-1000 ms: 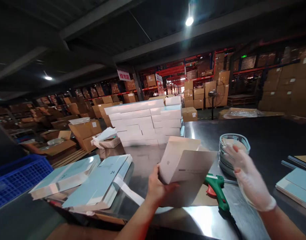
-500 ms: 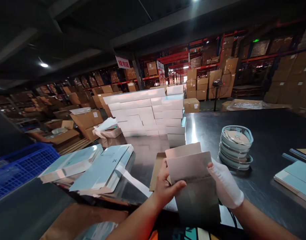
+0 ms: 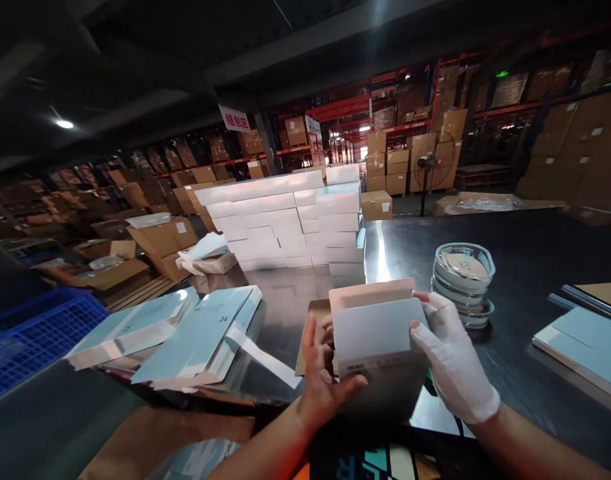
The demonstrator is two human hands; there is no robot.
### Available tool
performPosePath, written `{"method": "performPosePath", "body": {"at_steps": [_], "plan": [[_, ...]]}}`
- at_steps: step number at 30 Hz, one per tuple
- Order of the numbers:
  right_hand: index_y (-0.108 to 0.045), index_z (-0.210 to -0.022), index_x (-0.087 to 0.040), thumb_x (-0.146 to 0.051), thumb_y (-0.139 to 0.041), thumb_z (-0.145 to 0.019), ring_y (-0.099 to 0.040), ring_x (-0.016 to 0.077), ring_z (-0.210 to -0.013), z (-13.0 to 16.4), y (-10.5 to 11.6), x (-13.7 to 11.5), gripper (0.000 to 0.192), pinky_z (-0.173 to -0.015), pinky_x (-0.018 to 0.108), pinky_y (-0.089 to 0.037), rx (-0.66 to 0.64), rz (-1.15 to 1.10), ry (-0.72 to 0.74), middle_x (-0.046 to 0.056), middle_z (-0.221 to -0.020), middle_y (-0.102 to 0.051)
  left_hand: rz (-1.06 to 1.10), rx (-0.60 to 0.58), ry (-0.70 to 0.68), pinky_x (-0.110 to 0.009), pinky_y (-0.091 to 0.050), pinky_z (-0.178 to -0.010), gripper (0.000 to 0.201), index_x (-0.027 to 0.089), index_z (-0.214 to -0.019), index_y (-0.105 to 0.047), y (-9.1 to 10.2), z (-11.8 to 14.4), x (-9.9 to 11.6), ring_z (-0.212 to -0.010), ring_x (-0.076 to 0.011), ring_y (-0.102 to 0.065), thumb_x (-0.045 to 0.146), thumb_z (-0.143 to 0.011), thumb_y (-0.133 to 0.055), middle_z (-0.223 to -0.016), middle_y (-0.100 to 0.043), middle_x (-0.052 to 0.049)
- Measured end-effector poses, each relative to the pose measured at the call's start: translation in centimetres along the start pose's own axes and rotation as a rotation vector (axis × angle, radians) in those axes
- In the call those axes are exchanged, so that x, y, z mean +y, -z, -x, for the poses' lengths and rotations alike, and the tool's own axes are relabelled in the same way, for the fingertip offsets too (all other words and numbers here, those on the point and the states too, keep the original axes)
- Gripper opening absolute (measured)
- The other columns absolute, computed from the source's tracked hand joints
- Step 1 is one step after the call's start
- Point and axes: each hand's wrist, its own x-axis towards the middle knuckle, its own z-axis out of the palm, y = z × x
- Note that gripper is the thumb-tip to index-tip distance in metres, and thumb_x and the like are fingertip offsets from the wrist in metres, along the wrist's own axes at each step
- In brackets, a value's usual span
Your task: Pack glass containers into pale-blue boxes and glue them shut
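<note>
Both my hands hold a white folded carton box (image 3: 375, 333) upright over the shiny metal table (image 3: 510, 253). My bare left hand (image 3: 322, 380) grips its left and lower edge with the thumb on the front face. My right hand (image 3: 452, 363), in a white glove, clasps the right edge. The box's top flap stands open toward the back. A brown cardboard sheet (image 3: 310, 333) lies on the table just behind the box.
A stack of clear round dishes (image 3: 462, 277) stands right of the box. Flat pale-blue cartons (image 3: 200, 333) lie fanned at left, more pale-blue cartons (image 3: 585, 343) at right. A wall of stacked white boxes (image 3: 285, 223) stands behind. A blue crate (image 3: 30, 330) sits at far left.
My right hand left the round dishes and took the box's right edge. The box came in front of me and now stands more upright. The glue gun is hidden behind it.
</note>
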Motion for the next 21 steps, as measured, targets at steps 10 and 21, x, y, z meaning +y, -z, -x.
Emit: {"method": "performPosePath", "body": {"at_steps": [10, 21], "plan": [[-0.076, -0.095, -0.021, -0.051, -0.080, -0.076, -0.069, 0.0230, -0.074, -1.0, -1.6, 0.2, 0.035, -0.064, 0.031, -0.058, 0.015, 0.137, -0.036, 0.004, -0.079, -0.075, -0.365, -0.152, -0.371, -0.043, -0.063, -0.094, 0.076, 0.027, -0.144, -0.058, 1.8, -3.2, 1.5, -0.119, -0.0332, -0.070, 0.050, -0.081, -0.093, -0.134, -0.064, -0.015], [-0.071, -0.118, -0.023, -0.035, -0.057, -0.098, -0.074, 0.0270, -0.116, -4.5, 0.8, 5.2, 0.027, -0.102, 0.042, -0.059, 0.033, 0.382, 0.385, 0.012, -0.131, -0.076, -0.406, 0.084, -0.210, -0.042, -0.056, -0.101, 0.056, 0.027, -0.122, -0.077, 3.9, -2.5, 0.1, -0.125, -0.0344, -0.066, 0.067, -0.083, -0.086, -0.118, -0.072, -0.011]]}}
